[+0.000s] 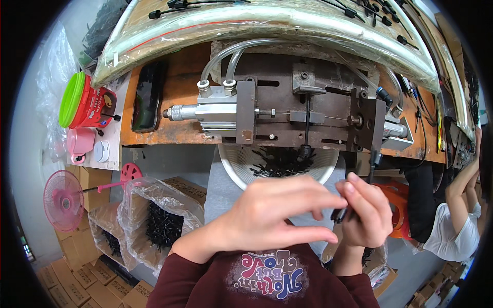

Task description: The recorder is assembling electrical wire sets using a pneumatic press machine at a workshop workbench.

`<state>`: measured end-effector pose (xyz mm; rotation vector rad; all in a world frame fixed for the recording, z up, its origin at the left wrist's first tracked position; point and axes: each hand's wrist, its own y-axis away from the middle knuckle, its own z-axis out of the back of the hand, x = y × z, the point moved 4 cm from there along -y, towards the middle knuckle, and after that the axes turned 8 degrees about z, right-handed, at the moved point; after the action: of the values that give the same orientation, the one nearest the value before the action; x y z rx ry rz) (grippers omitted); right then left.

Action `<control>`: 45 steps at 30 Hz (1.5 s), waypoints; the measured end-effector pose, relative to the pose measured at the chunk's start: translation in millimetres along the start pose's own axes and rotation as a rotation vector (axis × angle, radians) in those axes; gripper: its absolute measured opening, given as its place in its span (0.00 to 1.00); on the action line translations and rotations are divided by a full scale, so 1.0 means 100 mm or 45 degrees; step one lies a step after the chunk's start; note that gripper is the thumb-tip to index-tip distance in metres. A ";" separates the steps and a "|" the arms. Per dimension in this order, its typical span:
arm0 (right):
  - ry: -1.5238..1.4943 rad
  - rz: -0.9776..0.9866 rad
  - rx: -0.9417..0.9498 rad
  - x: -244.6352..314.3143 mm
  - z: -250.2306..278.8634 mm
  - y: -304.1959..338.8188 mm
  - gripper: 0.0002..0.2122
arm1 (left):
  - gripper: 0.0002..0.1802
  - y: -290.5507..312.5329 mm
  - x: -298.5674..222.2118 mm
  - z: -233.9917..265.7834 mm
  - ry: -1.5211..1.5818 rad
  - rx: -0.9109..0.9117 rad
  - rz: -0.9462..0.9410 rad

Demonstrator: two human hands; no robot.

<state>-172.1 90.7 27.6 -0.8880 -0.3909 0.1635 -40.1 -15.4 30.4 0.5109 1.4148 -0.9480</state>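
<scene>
1. Black plastic part (343,213), small and thin, sits between my two hands right in front of my chest, just below the edge of the tabletop (174,92).
2. My right hand (365,209) has its fingers (354,187) closed around that part, pinching it, with a thin black cable (372,164) running up from the grip toward the machine.
3. My left hand (275,215) reaches across with its fingers (308,197) stretched out flat toward the part; can't tell if they actually touch it or hold anything, the tips blur together there.
4. Above my hands is a white bowl (233,167) with a pile of the same sort of black parts in it, tucked under the front of the machine.
5. That metal press fixture (308,110) is bolted on the rusty orange tabletop, with a silver air cylinder (210,110) on its left side and clear hoses looping up from it.
6. Off to my left: a black phone (148,96) lying flat, a red jar with a green lid (84,105), a pink cup (81,143).
7. Lower left there's a pink fan (64,200) and a clear bag of black parts (162,220) standing on cardboard boxes.
8. Another person (454,220) in a white top is at the far right edge.
</scene>
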 end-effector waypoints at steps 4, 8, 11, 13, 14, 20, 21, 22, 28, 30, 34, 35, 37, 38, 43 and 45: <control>-0.032 0.004 -0.054 0.04 -0.12 -0.04 0.11 | 0.16 0.03 0.00 0.00 -0.124 -0.059 -0.008; 0.021 -0.086 -0.098 -0.12 -0.12 -0.02 0.13 | 0.17 0.05 0.02 0.09 -0.673 -0.290 -0.172; -0.141 -0.294 -0.241 -0.17 -0.11 0.02 0.11 | 0.15 -0.01 0.15 0.07 -1.002 -0.319 -0.184; -0.277 -0.294 -0.267 -0.15 -0.11 0.04 0.11 | 0.12 -0.05 0.26 0.04 -1.177 -0.295 -0.217; -0.342 -0.298 -0.280 -0.15 -0.11 0.05 0.11 | 0.12 -0.08 0.27 0.02 -1.208 -0.287 -0.195; -0.651 -0.464 -0.357 -0.13 0.01 0.12 0.08 | 0.12 -0.18 0.26 0.02 -1.296 -0.271 -0.134; -0.732 -0.496 -0.355 -0.13 0.03 0.13 0.08 | 0.12 -0.18 0.27 0.02 -1.298 -0.267 -0.121; -0.814 -0.527 -0.352 -0.14 0.03 0.13 0.08 | 0.12 -0.18 0.27 0.02 -1.300 -0.263 -0.108; -0.094 -0.179 -0.170 -0.07 0.04 0.04 0.11 | 0.17 -0.13 0.20 0.08 -0.548 -0.178 -0.004; -0.017 -0.052 -0.082 -0.01 -0.01 0.02 0.13 | 0.20 -0.04 0.06 0.01 -0.135 -0.021 0.025; -0.067 -0.047 -0.062 0.04 -0.08 -0.01 0.11 | 0.20 -0.03 -0.02 0.04 -0.399 -0.168 -0.249; -0.143 -0.190 -0.109 0.00 -0.08 -0.02 0.10 | 0.20 -0.04 -0.02 0.07 -0.424 -0.188 -0.288; -0.517 -0.711 -0.208 -0.12 -0.09 0.05 0.07 | 0.20 -0.03 -0.02 0.08 -0.614 -0.184 -0.316; -1.017 -1.126 -0.379 -0.13 -0.16 0.03 0.07 | 0.20 -0.02 -0.02 0.08 -0.710 -0.186 -0.328; -1.430 -1.194 -0.299 -0.27 -0.32 0.12 0.11 | 0.18 0.08 0.06 -0.01 -0.640 -0.093 -0.397; -1.427 -1.171 -0.334 -0.26 -0.31 0.08 0.12 | 0.18 0.09 0.07 0.03 -0.653 -0.155 -0.353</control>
<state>-183.3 65.0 -2.9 -0.7193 -1.8492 -0.2760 -31.4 -14.3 22.4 -0.0297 1.0779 -1.1098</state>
